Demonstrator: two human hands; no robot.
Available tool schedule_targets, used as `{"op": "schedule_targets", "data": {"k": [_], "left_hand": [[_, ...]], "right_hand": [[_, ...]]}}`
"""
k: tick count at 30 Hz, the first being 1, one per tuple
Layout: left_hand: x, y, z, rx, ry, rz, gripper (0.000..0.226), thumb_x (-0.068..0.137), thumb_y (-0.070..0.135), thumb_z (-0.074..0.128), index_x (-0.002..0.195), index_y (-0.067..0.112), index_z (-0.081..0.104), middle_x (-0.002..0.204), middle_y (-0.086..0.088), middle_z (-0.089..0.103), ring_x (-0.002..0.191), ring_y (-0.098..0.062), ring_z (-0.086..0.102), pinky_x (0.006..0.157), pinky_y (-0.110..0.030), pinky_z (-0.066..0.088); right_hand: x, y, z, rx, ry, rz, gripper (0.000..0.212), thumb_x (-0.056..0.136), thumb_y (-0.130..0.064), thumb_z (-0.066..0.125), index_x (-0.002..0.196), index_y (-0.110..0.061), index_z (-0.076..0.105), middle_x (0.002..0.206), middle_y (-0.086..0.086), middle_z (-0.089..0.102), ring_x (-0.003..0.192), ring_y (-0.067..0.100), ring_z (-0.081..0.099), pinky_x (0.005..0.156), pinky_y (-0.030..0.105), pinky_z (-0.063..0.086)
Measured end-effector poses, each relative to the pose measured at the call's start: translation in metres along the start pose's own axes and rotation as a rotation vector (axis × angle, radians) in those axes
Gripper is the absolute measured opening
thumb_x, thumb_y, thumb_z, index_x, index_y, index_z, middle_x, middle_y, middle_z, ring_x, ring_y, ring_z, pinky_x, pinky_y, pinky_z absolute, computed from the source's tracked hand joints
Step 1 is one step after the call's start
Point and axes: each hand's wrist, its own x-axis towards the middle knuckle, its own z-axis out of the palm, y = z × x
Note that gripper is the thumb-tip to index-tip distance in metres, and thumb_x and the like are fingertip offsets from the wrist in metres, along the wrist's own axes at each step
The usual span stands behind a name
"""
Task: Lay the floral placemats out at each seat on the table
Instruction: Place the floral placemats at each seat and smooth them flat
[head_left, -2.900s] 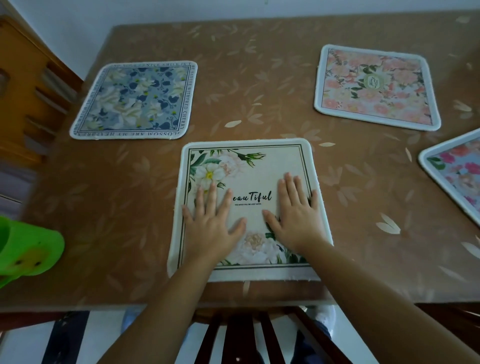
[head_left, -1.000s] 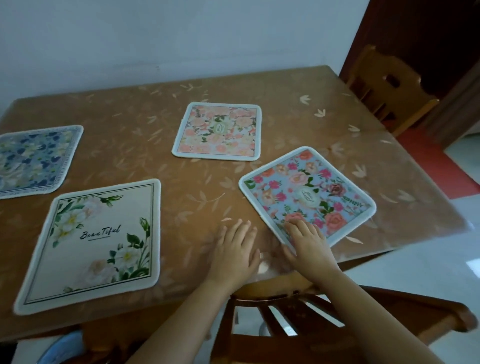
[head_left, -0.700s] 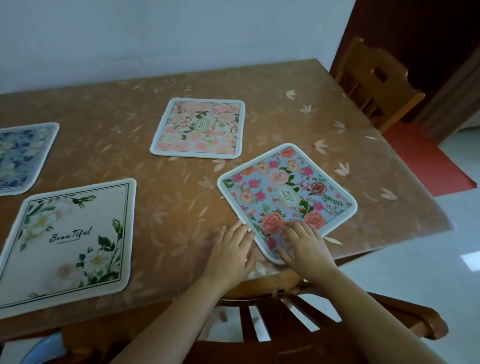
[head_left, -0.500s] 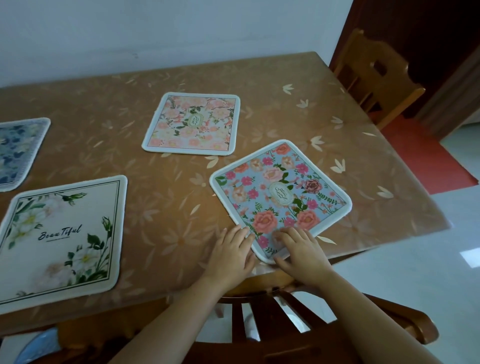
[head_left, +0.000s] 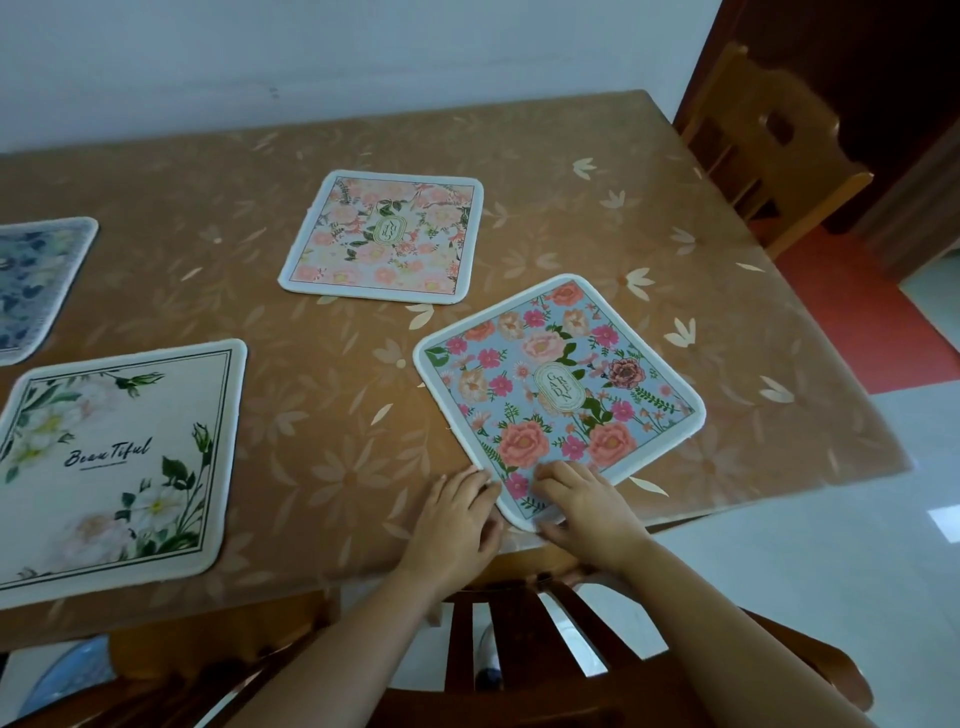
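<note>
Head: left hand, right hand at blue placemat corner by table edge.

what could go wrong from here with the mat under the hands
1. The blue and pink placemat lies turned like a diamond, with its near corner right at the edge of the table under the right hand. A pull toward the person could slide it off onto the chair.
2. Turning it square may swing its far corner into the pink placemat, which lies close by.
3. The left hand sits at the mat's edge rather than on it, so the mat may turn unevenly and stay askew.
</note>
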Motion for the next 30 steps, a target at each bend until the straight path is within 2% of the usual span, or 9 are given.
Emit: {"op": "schedule_targets", "data": {"k": [4, 7, 10, 14, 18, 21, 24, 28, 30], "left_hand": [[-0.003, 0.0, 0.002, -0.03, 0.005, -0.01, 0.043, 0.089, 0.028, 0.048, 0.129, 0.012, 0.046, 0.14, -0.006, 0.042, 0.134, -0.02, 0.026, 0.111, -0.038, 0.01], [-0.003, 0.001, 0.002, -0.052, 0.016, -0.013, 0.043, 0.089, 0.028, 0.048, 0.128, 0.012, 0.047, 0.14, -0.006, 0.041, 0.134, -0.021, 0.025, 0.111, -0.039, 0.011], [-0.002, 0.003, 0.003, -0.079, 0.051, 0.008, 0.04, 0.087, 0.025, 0.054, 0.124, 0.009, 0.051, 0.134, -0.008, 0.048, 0.131, -0.024, 0.032, 0.109, -0.041, 0.016], [-0.001, 0.005, 0.003, -0.124, 0.087, 0.037, 0.036, 0.082, 0.021, 0.062, 0.115, 0.008, 0.058, 0.121, -0.007, 0.057, 0.125, -0.024, 0.04, 0.105, -0.044, 0.029], [0.001, 0.01, 0.001, -0.184, 0.136, 0.077, 0.026, 0.075, 0.014, 0.07, 0.1, 0.007, 0.066, 0.103, -0.007, 0.064, 0.109, -0.025, 0.054, 0.094, -0.034, 0.036], [0.003, 0.014, -0.002, -0.239, 0.157, 0.083, 0.023, 0.073, 0.007, 0.072, 0.095, 0.007, 0.067, 0.095, -0.008, 0.066, 0.096, -0.023, 0.059, 0.084, -0.029, 0.042], [0.004, 0.017, -0.005, -0.313, 0.162, 0.046, 0.021, 0.076, 0.004, 0.07, 0.096, 0.003, 0.067, 0.095, -0.011, 0.065, 0.091, -0.023, 0.061, 0.076, -0.031, 0.051], [0.006, 0.018, -0.008, -0.356, 0.164, 0.012, 0.017, 0.079, 0.005, 0.068, 0.096, 0.002, 0.066, 0.095, -0.01, 0.064, 0.086, -0.021, 0.061, 0.071, -0.032, 0.052], [0.006, 0.015, -0.01, -0.362, 0.156, -0.003, 0.011, 0.08, 0.004, 0.067, 0.09, 0.001, 0.065, 0.091, -0.011, 0.063, 0.081, -0.023, 0.061, 0.066, -0.037, 0.053]], "right_hand": [[-0.003, 0.001, 0.0, 0.014, -0.001, -0.03, 0.048, 0.075, -0.036, 0.067, 0.115, -0.014, 0.055, 0.125, 0.006, 0.051, 0.117, 0.023, 0.044, 0.097, 0.038, 0.04], [-0.005, 0.001, 0.001, 0.033, 0.035, -0.031, 0.043, 0.073, -0.028, 0.069, 0.111, -0.011, 0.058, 0.123, 0.01, 0.054, 0.116, 0.027, 0.048, 0.093, 0.044, 0.046], [-0.005, 0.0, 0.001, 0.045, 0.037, -0.029, 0.037, 0.074, -0.027, 0.068, 0.106, -0.01, 0.06, 0.12, 0.009, 0.055, 0.112, 0.026, 0.048, 0.089, 0.041, 0.047], [-0.005, -0.005, -0.003, 0.109, 0.1, -0.045, 0.023, 0.067, -0.019, 0.073, 0.084, -0.005, 0.068, 0.097, 0.011, 0.063, 0.089, 0.029, 0.058, 0.069, 0.04, 0.055], [-0.005, -0.014, -0.005, 0.146, 0.155, -0.036, 0.011, 0.062, -0.007, 0.075, 0.069, -0.002, 0.068, 0.088, 0.014, 0.068, 0.074, 0.029, 0.064, 0.054, 0.033, 0.056], [-0.002, -0.019, -0.006, 0.197, 0.183, 0.015, 0.007, 0.069, -0.003, 0.069, 0.067, 0.001, 0.063, 0.085, 0.016, 0.066, 0.072, 0.029, 0.062, 0.055, 0.033, 0.055], [-0.001, -0.021, -0.009, 0.259, 0.203, 0.1, 0.01, 0.077, -0.007, 0.062, 0.072, 0.001, 0.061, 0.084, 0.013, 0.061, 0.076, 0.025, 0.057, 0.063, 0.038, 0.05], [0.003, -0.03, -0.009, 0.291, 0.189, 0.102, 0.011, 0.081, -0.009, 0.061, 0.077, 0.002, 0.062, 0.087, 0.013, 0.059, 0.08, 0.023, 0.055, 0.066, 0.03, 0.044], [0.006, -0.035, -0.006, 0.287, 0.16, 0.073, 0.012, 0.082, -0.01, 0.06, 0.08, 0.002, 0.063, 0.09, 0.014, 0.06, 0.084, 0.023, 0.056, 0.068, 0.026, 0.043]]}}
